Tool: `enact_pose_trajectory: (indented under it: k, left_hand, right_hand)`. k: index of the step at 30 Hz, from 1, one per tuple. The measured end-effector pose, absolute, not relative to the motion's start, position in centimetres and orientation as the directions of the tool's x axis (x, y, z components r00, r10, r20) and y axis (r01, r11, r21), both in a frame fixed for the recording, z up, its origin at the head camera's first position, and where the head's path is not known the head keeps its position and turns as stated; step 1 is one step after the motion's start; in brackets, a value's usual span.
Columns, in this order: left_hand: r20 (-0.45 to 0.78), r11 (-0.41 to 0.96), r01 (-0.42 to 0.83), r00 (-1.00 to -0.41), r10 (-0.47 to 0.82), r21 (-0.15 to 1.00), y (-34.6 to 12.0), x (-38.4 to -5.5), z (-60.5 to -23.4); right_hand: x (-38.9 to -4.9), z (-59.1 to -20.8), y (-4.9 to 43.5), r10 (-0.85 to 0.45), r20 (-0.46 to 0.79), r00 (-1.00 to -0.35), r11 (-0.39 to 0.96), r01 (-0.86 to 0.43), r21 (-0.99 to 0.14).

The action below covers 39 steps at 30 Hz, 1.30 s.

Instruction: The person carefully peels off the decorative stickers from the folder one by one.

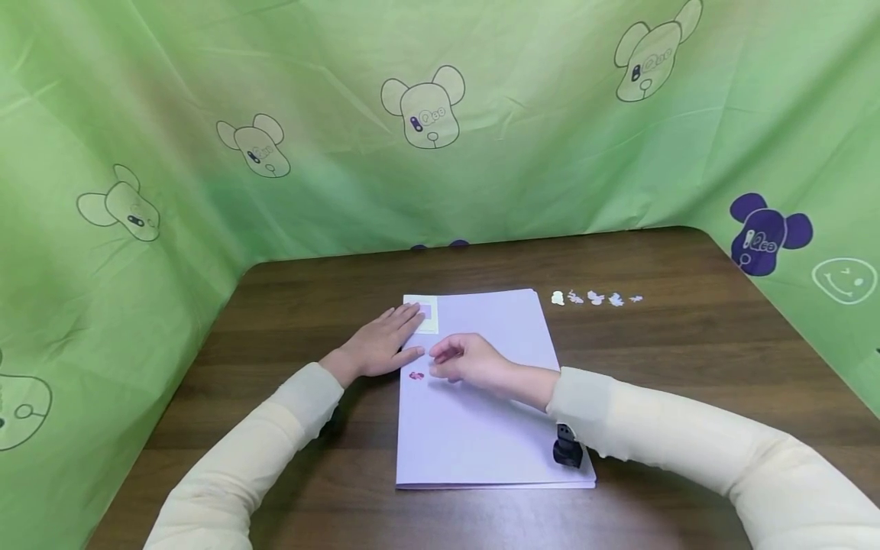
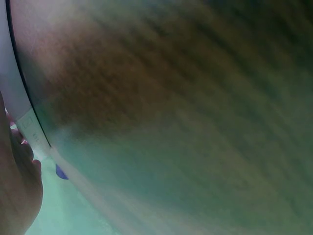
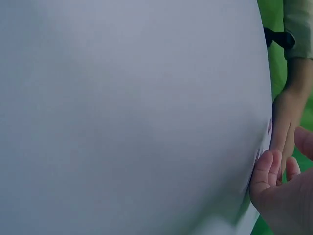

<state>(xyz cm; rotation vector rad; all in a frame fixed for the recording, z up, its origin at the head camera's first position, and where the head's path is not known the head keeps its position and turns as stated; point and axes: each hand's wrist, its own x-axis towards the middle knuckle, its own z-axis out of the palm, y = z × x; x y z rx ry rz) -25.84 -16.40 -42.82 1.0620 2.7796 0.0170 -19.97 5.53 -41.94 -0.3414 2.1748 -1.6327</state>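
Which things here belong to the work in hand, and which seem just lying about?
Likely in use: left hand, right hand, large lavender-white rectangular paper, small red patch, pale square patch.
Likely lying about: five small irregular whitish pieces.

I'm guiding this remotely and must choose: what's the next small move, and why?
Perhaps press the pink piece with the right hand: it lies on the paper beside that hand, while the left hand rests on the paper's left edge.
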Motion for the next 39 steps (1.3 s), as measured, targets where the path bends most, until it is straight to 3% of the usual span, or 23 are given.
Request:
enact_pose_trajectory:
  k: [11,28,39]
  left_hand:
    - [-0.108,0.718,0.694,-0.710,0.695,0.056,-16.9,-25.8,-43.2]
    - [-0.092,0.706,0.707,-0.700,0.708,0.047,-16.6,-26.0,-43.4]
    - [-0.099,0.708,0.704,-0.702,0.706,0.052,-16.6,-26.0,-43.3]
  right_hand:
    - [-20.6,-42.3,3.7,-0.557,-0.100,-0.824,0.329,-0.108,-0.938]
    - [-21.7,-42.4,3.8,-0.665,-0.018,-0.747,0.404,-0.339,-0.850]
    - [-22.1,-42.8,4.1,-0.688,-0.004,-0.726,0.355,-0.331,-0.874]
